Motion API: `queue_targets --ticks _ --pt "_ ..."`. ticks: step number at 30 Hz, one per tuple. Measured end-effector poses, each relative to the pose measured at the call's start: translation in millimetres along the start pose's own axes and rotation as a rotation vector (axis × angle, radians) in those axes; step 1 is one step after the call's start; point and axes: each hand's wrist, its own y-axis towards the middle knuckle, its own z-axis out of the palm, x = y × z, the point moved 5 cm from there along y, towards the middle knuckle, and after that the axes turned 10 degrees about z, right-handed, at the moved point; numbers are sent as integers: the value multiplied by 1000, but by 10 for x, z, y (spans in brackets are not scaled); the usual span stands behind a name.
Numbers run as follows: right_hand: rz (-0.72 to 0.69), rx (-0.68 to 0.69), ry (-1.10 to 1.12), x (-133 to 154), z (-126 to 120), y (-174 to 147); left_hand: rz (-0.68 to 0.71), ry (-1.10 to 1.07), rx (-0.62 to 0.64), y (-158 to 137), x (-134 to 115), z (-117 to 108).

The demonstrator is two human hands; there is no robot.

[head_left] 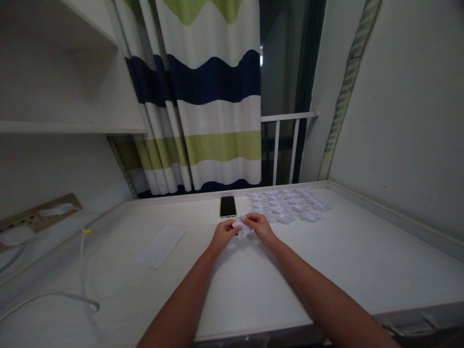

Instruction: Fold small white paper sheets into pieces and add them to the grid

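Observation:
Between my two hands, above the white desk, is a small piece of folded white paper [243, 229]. My left hand [224, 234] pinches its left side with thumb and fingers. On the other side, my right hand [260, 227] grips the paper's right edge, its thumb near the top. The exact folds are too small to make out. Behind the hands lies a dark smartphone [228, 207], flat on the desk. Several folded white paper pieces [284, 203] stand in rows to the right, beyond my right hand.
A flat sheet of white paper [161, 246] rests on the desk [348, 261] at left. A white cable [54, 295] runs along the left side near a power strip [39, 217]. Low ledges border the back and right. A striped curtain [217, 116] hangs behind.

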Motion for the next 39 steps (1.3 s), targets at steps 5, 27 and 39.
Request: queue_targets --ticks 5,27,39 --pt "-21 3 50 13 -8 3 5 -35 -72 11 1 -48" --pt "-57 -21 5 -15 -46 60 -10 -81 -104 1 -65 -68" --pt "-45 -36 69 19 -31 27 21 -1 -27 12 0 -33"
